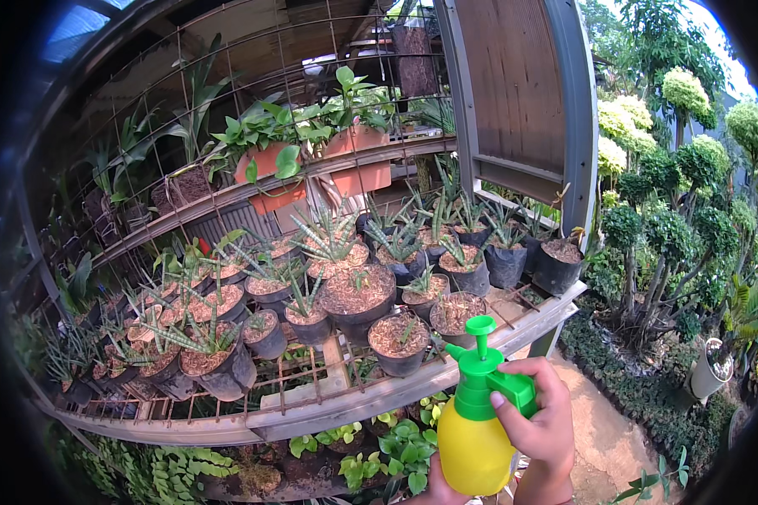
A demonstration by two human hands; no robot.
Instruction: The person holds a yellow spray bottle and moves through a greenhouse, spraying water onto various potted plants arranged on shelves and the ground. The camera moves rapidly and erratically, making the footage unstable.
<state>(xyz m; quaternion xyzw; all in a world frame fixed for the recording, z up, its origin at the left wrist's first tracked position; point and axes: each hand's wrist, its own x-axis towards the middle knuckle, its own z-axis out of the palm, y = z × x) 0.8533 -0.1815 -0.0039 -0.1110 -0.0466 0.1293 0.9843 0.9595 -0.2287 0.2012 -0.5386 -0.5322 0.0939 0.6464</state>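
Note:
A hand pump sprayer [474,445] with a yellow bottle and a green head stands upright in front of me, its nozzle towards the pots on the left. My right hand [540,410] is closed around the green handle, with the thumb on the near side. Low at the bottle's left, my left hand [443,485] supports it near the base; most of that hand is hidden behind the bottle or cut off by the frame. The green pump knob is raised. Just beyond the nozzle are a black pot of wood chips [399,344] with a small cutting and another chip-filled pot [458,310].
A metal-edged mesh bench [354,404] carries several potted sansevierias [328,237]. Behind it, a wire grid and a shelf hold terracotta-coloured planters [357,161]. Leafy plants [410,448] grow below the bench. A dirt path [606,435] and pruned shrubs [669,233] lie to the right.

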